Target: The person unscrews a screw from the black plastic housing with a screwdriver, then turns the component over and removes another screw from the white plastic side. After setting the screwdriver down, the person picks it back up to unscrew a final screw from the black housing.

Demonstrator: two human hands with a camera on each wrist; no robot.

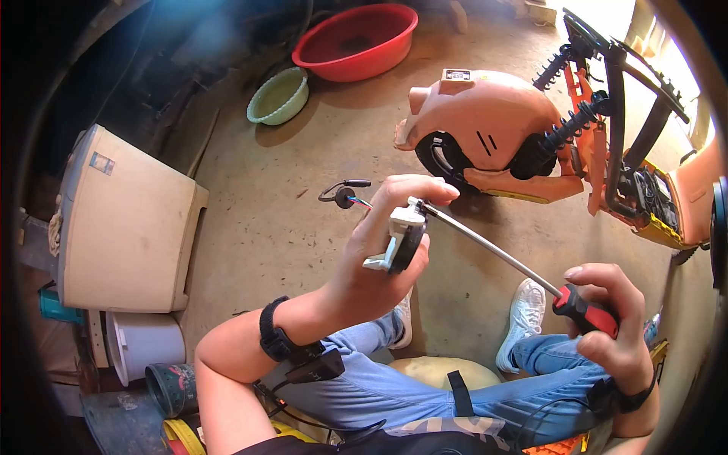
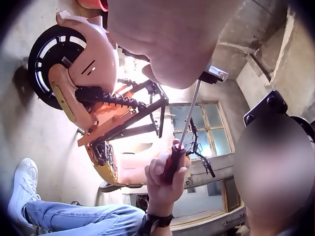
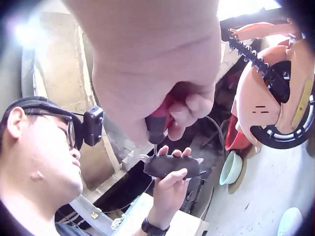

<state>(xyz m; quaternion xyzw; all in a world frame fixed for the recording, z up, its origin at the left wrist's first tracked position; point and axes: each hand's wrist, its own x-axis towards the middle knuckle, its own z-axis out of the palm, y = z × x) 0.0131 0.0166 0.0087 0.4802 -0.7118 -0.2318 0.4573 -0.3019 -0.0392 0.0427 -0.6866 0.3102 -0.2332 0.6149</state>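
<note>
My left hand [image 1: 356, 265] holds up a small oval unit with a white back [image 1: 407, 218]. Its flat black face [image 3: 173, 167] shows in the right wrist view, with the thumb across the lower edge. A thin cable with a black grommet [image 1: 345, 198] and a plug trails behind that hand. My right hand [image 1: 623, 311] grips the red and black handle of a screwdriver [image 1: 497, 255]. Its long shaft slants up to the left, and the tip is right at the unit's upper end, beside the left fingertips. In the left wrist view the left hand hides most of the unit.
Beyond the hands stands a partly stripped pink and orange scooter [image 1: 508, 125] with bare shock absorbers. A red basin [image 1: 364, 64] and a pale green basin [image 1: 279, 98] lie on the floor. At left are a cream box [image 1: 125, 220] and a white bucket [image 1: 152, 345].
</note>
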